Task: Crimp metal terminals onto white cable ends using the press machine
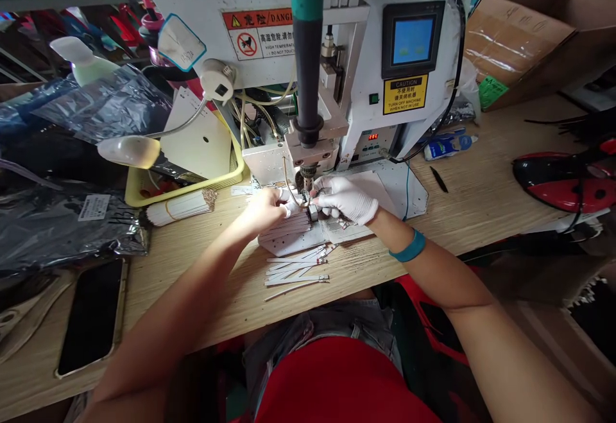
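Observation:
My left hand (270, 207), with white coverings on its fingertips, pinches at the left of the soldering machine's tip (307, 182). From the right comes my right hand (345, 199) in a white glove, its fingers closed close to the same tip. What either hand pinches is too small and covered to make out. Beneath them is a small metal block (314, 212) on the machine's white base plate (294, 242). Thin white strips (291, 224) lie side by side under my left hand. More loose white strips (296, 270) with small end pieces lie nearer me on the table.
The white soldering machine (351, 99) stands ahead, with a screen (412, 38). Left are a yellow basket (187, 190), a banded strip bundle (180, 208), a lamp (129, 151) and a phone (92, 317). Right are a blue tube (447, 146), a black tweezer-like piece (439, 180) and a carton (520, 44).

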Available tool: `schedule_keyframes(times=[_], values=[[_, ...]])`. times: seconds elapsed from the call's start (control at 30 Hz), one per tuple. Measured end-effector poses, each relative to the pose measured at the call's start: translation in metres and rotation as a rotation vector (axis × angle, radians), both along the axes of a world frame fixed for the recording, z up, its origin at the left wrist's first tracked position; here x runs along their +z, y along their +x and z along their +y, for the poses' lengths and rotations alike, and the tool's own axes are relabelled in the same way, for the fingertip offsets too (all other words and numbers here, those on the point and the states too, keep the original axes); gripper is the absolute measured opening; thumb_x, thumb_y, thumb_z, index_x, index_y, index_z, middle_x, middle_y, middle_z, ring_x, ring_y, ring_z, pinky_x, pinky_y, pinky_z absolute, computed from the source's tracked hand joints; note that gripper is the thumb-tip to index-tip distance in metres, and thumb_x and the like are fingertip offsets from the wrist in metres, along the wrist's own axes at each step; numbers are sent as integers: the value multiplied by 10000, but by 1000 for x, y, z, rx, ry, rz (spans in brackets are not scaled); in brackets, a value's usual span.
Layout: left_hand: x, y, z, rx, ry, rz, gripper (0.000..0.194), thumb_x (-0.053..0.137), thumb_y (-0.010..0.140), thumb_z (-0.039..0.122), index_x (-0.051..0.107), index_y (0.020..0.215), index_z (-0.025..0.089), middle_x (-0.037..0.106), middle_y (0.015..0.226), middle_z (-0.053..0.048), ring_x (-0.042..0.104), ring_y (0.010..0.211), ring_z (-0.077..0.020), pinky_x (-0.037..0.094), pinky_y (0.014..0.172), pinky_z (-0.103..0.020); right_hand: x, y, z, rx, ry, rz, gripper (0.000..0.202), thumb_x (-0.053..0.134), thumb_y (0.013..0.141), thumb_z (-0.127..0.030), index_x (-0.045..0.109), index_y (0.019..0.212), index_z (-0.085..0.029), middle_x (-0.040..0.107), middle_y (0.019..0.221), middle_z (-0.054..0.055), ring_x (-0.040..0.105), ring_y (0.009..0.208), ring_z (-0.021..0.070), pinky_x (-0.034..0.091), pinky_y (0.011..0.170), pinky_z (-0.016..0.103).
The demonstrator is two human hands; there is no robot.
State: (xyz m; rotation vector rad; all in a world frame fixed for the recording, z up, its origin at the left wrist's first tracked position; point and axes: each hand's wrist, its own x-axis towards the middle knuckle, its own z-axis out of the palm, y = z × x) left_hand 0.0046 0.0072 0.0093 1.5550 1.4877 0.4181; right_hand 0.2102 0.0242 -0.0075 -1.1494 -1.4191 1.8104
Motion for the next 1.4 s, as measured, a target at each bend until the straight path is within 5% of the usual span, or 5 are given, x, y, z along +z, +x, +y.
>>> schedule_keyframes(times=[0.27, 0.47, 0.77, 1.4], values=[[-8, -5, 2, -99, 0, -130, 25, 449, 560, 199, 463, 558, 178, 398, 534, 29, 315, 521, -95, 228, 505, -239, -5, 1, 1, 15, 24, 23, 122, 654, 739, -162, 573, 827, -188, 577, 658, -12, 448, 428, 58, 301, 286, 161], [-6, -4, 2, -72, -1, -93, 153, 436, 542, 195, 568, 615, 165, 454, 546, 29, 342, 519, -101, 241, 505, -237, -9, 1, 3, 12, 16, 37, 138, 657, 724, -149, 572, 826, -189, 584, 679, -4, 501, 457, 70, 306, 294, 156], [-2, -1, 1, -48, -4, -101, 32, 430, 525, 188, 458, 521, 175, 386, 493, 41, 314, 494, -91, 224, 486, -235, -11, 2, 3, 17, -3, 78, 141, 663, 721, -147, 568, 817, -187, 578, 648, -13, 493, 443, 67, 304, 293, 147], [-6, -5, 4, -32, -3, -53, 116, 469, 541, 178, 571, 590, 153, 440, 523, 24, 335, 506, -95, 231, 472, -227, -11, -2, 2, -16, -1, 85, 187, 653, 706, -106, 530, 816, -194, 556, 663, -27, 485, 429, 62, 296, 288, 154]])
